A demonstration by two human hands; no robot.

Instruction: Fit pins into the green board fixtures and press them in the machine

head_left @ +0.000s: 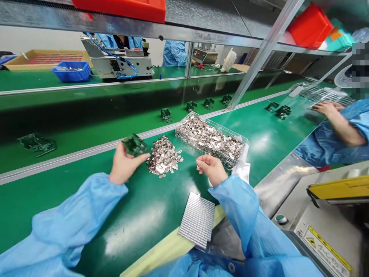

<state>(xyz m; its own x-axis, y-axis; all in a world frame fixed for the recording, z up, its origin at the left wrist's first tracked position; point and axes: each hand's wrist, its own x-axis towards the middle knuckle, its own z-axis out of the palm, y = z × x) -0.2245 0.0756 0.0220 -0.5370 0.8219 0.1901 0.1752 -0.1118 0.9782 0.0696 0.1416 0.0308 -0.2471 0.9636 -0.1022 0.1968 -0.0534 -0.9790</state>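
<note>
My left hand [122, 166] is closed around a dark green circuit board piece [135, 145], slightly blurred, held just above the bench left of a loose pile of small silvery metal parts [163, 157]. To the right of that pile, my right hand [213, 169] pinches something tiny and pale, which looks like one of the small metal parts [198, 166]. Behind my right hand stands a clear plastic box [245, 145] heaped with the same parts. A silvery ridged plate [197, 218] lies near the bench's front edge, below my right hand.
Several green board pieces [165, 115] sit on the conveyor belt [138, 115] beyond a metal rail. More boards [283, 112] rest on the bench at right, near a co-worker's hands [328, 109]. A metal post [265, 50] and overhead shelf [201, 32] frame the bench; a machine [319, 231] stands at lower right.
</note>
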